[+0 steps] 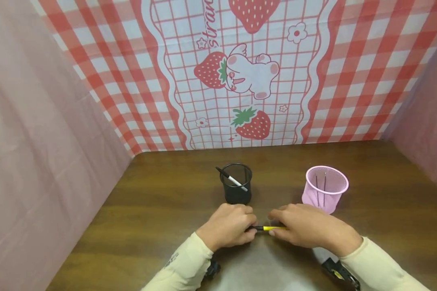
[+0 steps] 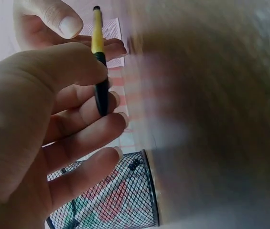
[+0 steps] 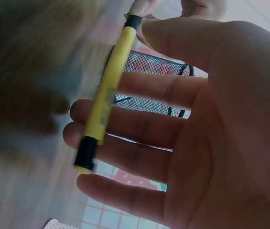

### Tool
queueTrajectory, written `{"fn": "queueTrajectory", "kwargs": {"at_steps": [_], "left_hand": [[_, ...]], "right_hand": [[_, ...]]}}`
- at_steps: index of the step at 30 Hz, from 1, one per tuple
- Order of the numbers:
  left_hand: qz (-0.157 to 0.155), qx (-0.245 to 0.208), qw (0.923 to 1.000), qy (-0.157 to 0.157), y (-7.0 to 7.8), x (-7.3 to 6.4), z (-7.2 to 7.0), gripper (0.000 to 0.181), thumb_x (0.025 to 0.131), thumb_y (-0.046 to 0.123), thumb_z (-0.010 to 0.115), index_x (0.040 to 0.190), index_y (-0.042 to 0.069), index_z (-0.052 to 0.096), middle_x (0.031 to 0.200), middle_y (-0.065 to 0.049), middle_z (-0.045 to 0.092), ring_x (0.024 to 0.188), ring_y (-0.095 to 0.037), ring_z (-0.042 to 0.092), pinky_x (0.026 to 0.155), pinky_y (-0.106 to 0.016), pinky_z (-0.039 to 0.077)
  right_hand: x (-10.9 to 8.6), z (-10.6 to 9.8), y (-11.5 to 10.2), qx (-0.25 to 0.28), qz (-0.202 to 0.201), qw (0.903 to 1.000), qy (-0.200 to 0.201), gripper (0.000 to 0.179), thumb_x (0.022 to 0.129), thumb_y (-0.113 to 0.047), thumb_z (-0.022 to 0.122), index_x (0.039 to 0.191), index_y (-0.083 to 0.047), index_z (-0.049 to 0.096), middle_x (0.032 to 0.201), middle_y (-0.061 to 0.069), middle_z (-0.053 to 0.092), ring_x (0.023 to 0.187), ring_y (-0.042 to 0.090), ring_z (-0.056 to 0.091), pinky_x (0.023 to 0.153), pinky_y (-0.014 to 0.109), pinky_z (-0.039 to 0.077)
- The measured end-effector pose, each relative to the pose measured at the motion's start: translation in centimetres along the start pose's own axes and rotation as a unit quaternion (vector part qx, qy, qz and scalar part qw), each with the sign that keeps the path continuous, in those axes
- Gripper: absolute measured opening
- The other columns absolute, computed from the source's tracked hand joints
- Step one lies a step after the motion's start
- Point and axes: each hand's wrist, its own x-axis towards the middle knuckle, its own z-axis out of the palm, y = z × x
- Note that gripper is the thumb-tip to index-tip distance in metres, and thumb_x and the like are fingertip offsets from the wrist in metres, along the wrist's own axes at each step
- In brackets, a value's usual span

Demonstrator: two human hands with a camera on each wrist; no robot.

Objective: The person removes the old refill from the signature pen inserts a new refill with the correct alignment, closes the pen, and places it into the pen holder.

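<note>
A yellow pen (image 1: 267, 228) with a black tapered end and a black band lies between the two hands, just above the table. The left hand (image 1: 228, 226) pinches its black end between thumb and fingers, clearer in the left wrist view. Beside the yellow barrel (image 3: 107, 86), the right hand (image 1: 309, 226) has its fingers extended behind the pen, its thumb near the barrel. Whether those fingers touch the pen I cannot tell. Just beyond the left hand stands a black mesh pen holder (image 1: 236, 197), with a black-and-white pen (image 1: 234, 181) leaning in it.
A pink mesh holder (image 1: 322, 198) stands beyond the right hand, two thin dark sticks visible in it. The brown wooden table (image 1: 149, 210) meets a red checked strawberry cloth (image 1: 113, 81) at the back. Pink curtains (image 1: 51, 141) hang at both sides.
</note>
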Motion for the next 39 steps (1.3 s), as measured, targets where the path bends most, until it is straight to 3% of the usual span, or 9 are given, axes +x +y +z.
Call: {"fn": "queueTrajectory", "kwargs": {"at_steps": [3,7,12,21,28,39], "left_hand": [[-0.003,-0.002,1.0,0.006,0.0,-0.2,0.1,0.008,0.081,0.033,0.075,0.079,0.026,0.072,0.075,0.016,0.055,0.065,-0.001,0.05,0.049,-0.019,0.044],[-0.003,-0.003,0.9999,0.016,0.0,-0.2,0.1,0.01,0.081,0.034,0.074,0.078,0.025,0.071,0.074,0.015,0.054,0.064,-0.002,0.05,0.048,-0.02,0.043],[0.002,0.001,0.9996,0.027,-0.5,-0.1,-0.2,0.011,0.082,0.035,0.073,0.08,0.025,0.071,0.074,0.014,0.054,0.065,-0.003,0.051,0.048,-0.022,0.044],[-0.015,-0.021,0.9994,0.023,-1.4,-0.5,-0.6,0.009,0.085,0.032,0.073,0.089,0.024,0.074,0.08,0.015,0.062,0.065,-0.001,0.055,0.052,-0.022,0.049],[0.002,-0.044,0.9986,0.028,-1.4,-0.6,-0.6,0.008,0.088,0.03,0.071,0.091,0.024,0.074,0.081,0.015,0.063,0.063,0.002,0.05,0.052,-0.02,0.047],[0.002,-0.042,0.9947,0.094,-1.7,-0.5,-0.5,0.004,0.087,0.027,0.071,0.088,0.023,0.072,0.077,0.016,0.06,0.06,0.001,0.05,0.05,-0.021,0.046]], "right_hand": [[-0.2,0.1,0.2,0.006,0.001,1.0,-0.002,0.017,0.092,-0.038,0.07,0.086,-0.024,0.063,0.078,-0.014,0.059,0.062,0.003,0.051,0.051,0.031,0.045],[-0.5,-0.6,0.5,0.019,0.013,0.9997,-0.004,0.025,0.093,-0.037,0.07,0.076,-0.027,0.055,0.067,-0.018,0.047,0.055,0.002,0.043,0.048,0.027,0.039],[-0.7,-1.2,0.7,0.022,0.021,0.9995,0.002,0.023,0.092,-0.036,0.071,0.078,-0.026,0.057,0.067,-0.018,0.048,0.056,0.001,0.044,0.048,0.026,0.041],[-0.6,-1.2,0.8,0.013,0.015,0.9998,0.009,0.022,0.091,-0.035,0.073,0.08,-0.026,0.056,0.069,-0.018,0.048,0.057,0.001,0.044,0.049,0.024,0.041],[-0.5,-1.1,0.9,0.013,0.005,0.9999,0.009,0.019,0.092,-0.034,0.072,0.081,-0.026,0.058,0.071,-0.018,0.05,0.058,0.0,0.044,0.049,0.025,0.042],[-0.2,-0.9,1.0,-0.006,-0.016,0.9991,0.038,0.019,0.093,-0.021,0.069,0.079,-0.024,0.058,0.071,-0.016,0.05,0.061,0.002,0.047,0.051,0.031,0.046]]}}
